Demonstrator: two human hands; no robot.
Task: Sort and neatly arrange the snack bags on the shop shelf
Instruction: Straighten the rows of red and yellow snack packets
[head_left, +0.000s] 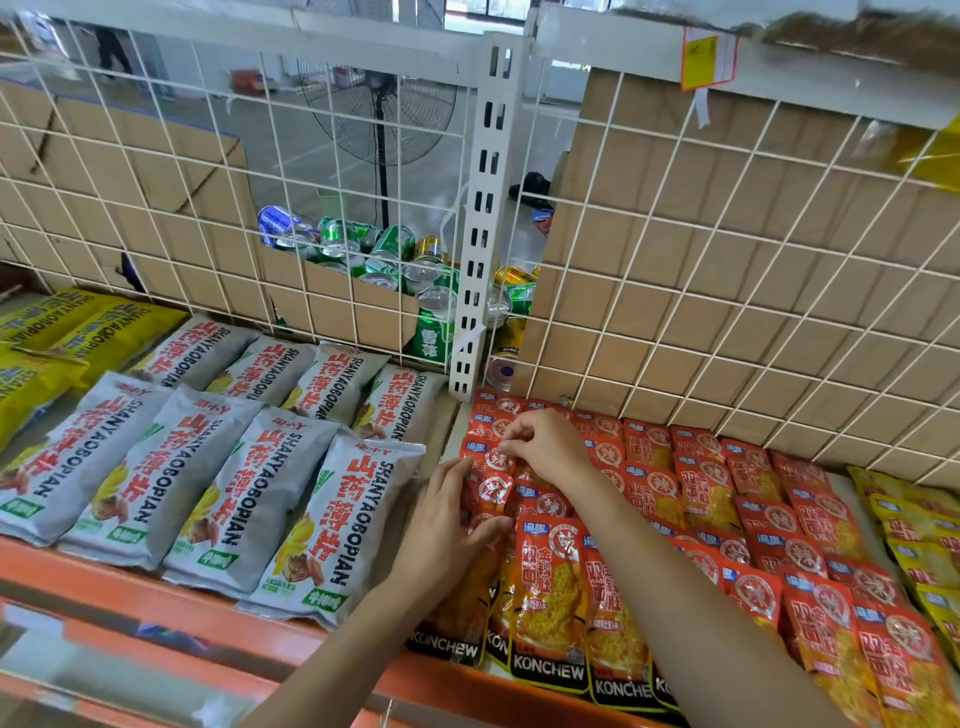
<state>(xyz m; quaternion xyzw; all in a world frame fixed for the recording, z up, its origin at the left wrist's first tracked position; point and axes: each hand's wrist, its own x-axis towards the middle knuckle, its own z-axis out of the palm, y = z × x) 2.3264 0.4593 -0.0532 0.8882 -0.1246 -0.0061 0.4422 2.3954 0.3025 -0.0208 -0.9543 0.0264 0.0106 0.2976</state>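
Red-orange KONCHEW snack bags (696, 499) lie in overlapping rows on the right half of the shelf. My left hand (451, 525) pinches a red bag (488, 491) in the leftmost row between thumb and fingers. My right hand (543, 447) rests just behind it, fingertips curled on the top edge of another red bag (491, 427) in the same row. Grey SHANYAOBOPIAN bags (228, 467) lie in two neat rows to the left. Yellow bags (57, 338) fill the far left.
A white wire grid (727, 260) backs the shelf, with a slotted upright post (480, 234) in the middle. Behind it stands a cardboard box of drink cans (384, 254). The orange shelf lip (156, 587) runs along the front. More yellow bags (914, 525) lie far right.
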